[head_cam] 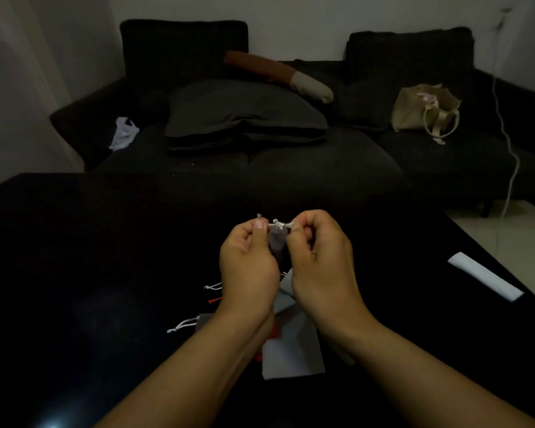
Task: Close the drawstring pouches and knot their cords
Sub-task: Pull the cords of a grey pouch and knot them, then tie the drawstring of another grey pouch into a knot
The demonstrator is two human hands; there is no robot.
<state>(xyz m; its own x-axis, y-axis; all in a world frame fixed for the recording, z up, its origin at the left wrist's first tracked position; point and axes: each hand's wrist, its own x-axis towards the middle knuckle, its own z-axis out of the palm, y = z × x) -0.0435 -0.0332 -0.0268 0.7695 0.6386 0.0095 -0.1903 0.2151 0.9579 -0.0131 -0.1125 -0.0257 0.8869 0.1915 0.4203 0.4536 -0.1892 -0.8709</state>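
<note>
A small dark grey pouch [276, 242] hangs between my two hands above the black table [74, 257]. Its white cord [279, 224] is stretched across its gathered mouth with a knot in the middle. My left hand [247, 264] pinches the left end of the cord. On the other side my right hand [320, 261] pinches the right end. Below my wrists lie more pouches: a light grey one [294, 350], one with a red edge [275, 330], and white cord ends [183, 325] sticking out to the left. My forearms hide much of that pile.
A white folded strip [485, 276] lies near the table's right edge. Behind the table stands a dark sofa [291, 159] with a grey cushion [244, 115], a beige bag [423, 109] and a white plastic bag [124, 134]. A white cable [511, 156] hangs at right.
</note>
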